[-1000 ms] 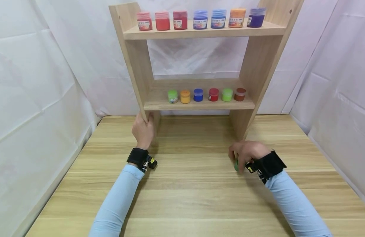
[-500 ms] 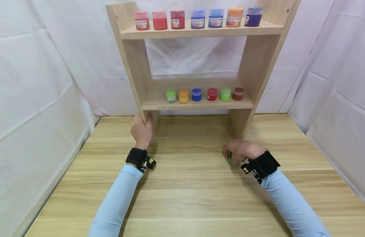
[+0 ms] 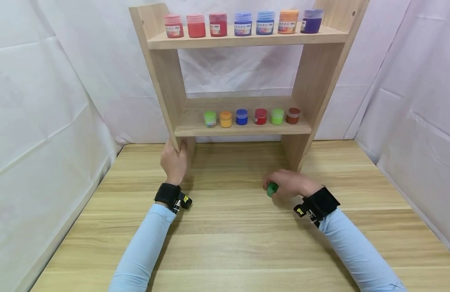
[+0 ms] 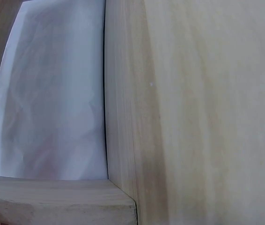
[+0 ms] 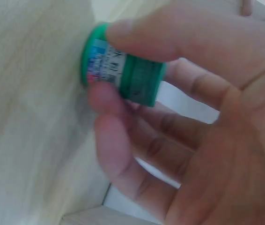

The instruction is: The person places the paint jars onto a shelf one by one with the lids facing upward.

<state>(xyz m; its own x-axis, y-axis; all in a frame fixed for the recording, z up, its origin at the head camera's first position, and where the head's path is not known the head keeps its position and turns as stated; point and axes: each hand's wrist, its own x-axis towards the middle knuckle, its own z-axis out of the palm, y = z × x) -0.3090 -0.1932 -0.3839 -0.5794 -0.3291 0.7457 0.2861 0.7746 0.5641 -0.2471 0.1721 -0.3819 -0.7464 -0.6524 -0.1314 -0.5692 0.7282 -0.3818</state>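
My right hand (image 3: 288,183) pinches a green paint jar (image 5: 123,65) between thumb and fingers, low over the table in front of the shelf's right foot. In the right wrist view the jar lies tipped on its side, a printed label around it. At the left, my left hand (image 3: 174,162) grips the lower front edge of the wooden shelf's (image 3: 166,89) side panel, thumb on the inner face; its other fingers are hidden behind the panel. The left wrist view shows only the shelf's wood (image 4: 118,117), white cloth and tabletop, no hand.
Several small paint jars, among them a red one (image 3: 260,116), line the middle shelf board (image 3: 243,129). Larger jars, including an orange one (image 3: 288,21), stand along the top board (image 3: 247,39). White cloth (image 3: 46,101) hangs behind and beside the wood-grain table (image 3: 225,243).
My right hand has moved left and slightly farther from me with the green paint jar, whose round end now faces the head camera more. My left hand keeps its grip on the shelf.
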